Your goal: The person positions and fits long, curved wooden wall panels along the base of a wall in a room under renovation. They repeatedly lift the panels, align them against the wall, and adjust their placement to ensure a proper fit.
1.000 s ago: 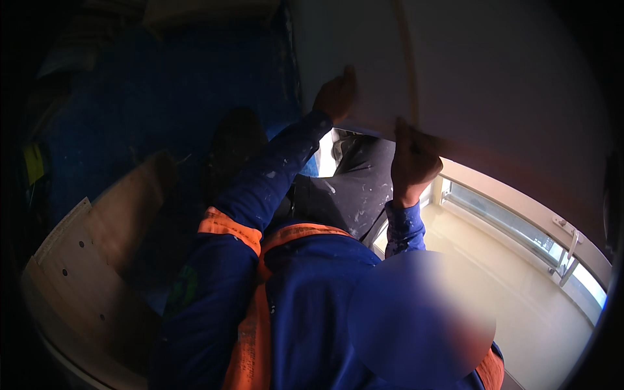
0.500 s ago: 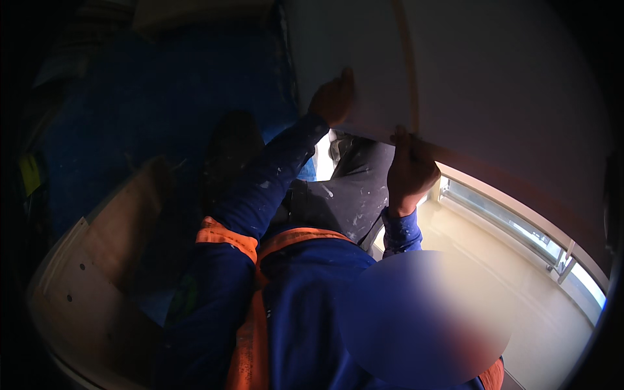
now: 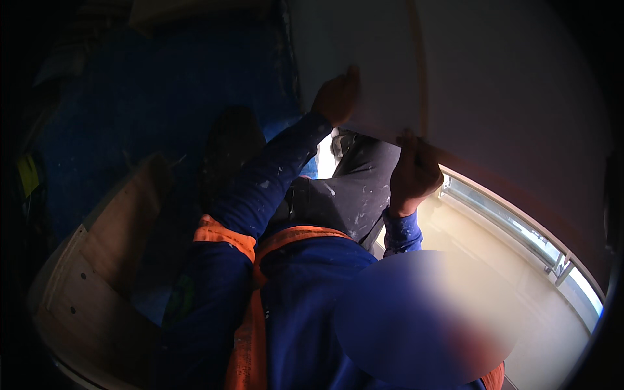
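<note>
A large flat panel (image 3: 500, 84), grey in the shade with a narrow tan strip (image 3: 419, 65) running down its face, fills the upper right. My left hand (image 3: 337, 99) grips its near left corner, thumb lying on the face and the fingers hidden behind. At the near edge, close to the strip's end, my right hand (image 3: 415, 175) pinches the panel between thumb and fingers. Both forearms wear dark blue sleeves spotted with white. My legs in dark trousers (image 3: 341, 201) show below the panel, partly covered by it.
A plywood piece with screw holes (image 3: 97, 279) stands at lower left. Blue sheeting (image 3: 149, 84) covers the floor at upper left. On the right, a bright window frame (image 3: 520, 218) runs along a cream surface (image 3: 448, 227). A blurred disc hides part of the lower right.
The panel's strip and my right hand sit slightly further right in the picture. Both hands keep their hold on the panel; the view has shifted a little.
</note>
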Tool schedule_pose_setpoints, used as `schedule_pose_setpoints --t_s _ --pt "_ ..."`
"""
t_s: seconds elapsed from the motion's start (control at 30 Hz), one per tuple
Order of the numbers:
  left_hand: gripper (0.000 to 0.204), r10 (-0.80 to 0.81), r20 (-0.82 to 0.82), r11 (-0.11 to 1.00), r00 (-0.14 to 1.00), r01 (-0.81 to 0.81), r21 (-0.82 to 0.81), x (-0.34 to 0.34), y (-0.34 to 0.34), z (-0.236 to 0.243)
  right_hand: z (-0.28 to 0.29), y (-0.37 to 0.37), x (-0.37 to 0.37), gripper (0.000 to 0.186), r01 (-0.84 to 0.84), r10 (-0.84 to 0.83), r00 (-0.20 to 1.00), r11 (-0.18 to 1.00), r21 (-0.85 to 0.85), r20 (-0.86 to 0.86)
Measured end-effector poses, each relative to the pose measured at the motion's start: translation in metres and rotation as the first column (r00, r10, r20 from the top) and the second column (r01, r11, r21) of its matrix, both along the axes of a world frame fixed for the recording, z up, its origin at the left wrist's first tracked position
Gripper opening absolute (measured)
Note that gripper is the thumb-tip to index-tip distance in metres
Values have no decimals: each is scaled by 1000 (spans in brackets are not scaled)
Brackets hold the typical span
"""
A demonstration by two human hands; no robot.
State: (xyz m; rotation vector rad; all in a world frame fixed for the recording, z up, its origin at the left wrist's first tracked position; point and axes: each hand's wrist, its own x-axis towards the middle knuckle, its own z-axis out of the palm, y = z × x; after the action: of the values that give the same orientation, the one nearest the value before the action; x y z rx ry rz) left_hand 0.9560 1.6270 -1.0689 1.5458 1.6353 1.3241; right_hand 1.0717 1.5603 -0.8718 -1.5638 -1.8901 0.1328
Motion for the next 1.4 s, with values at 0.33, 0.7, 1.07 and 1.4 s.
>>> schedule_pose_setpoints --t_s 0.33,0.7,1.07,1.4 --pt "43 -60 -24 998 998 60 17 -7 2 -4 -1 1 -2 15 13 -13 1000 1000 -2 -12" --pt "112 -24 763 996 646 79 -36 5 -57 56 5 -1 -1 19 37 -37 994 999 -5 -106" --pt "121 -128 592 982 796 187 -38 -7 -52 45 7 -2 -5 26 -16 21 981 1000 27 -195" --pt "114 -88 672 979 735 189 -78 -4 -59 78 15 -3 -4 20 -7 12 979 1000 27 -203"
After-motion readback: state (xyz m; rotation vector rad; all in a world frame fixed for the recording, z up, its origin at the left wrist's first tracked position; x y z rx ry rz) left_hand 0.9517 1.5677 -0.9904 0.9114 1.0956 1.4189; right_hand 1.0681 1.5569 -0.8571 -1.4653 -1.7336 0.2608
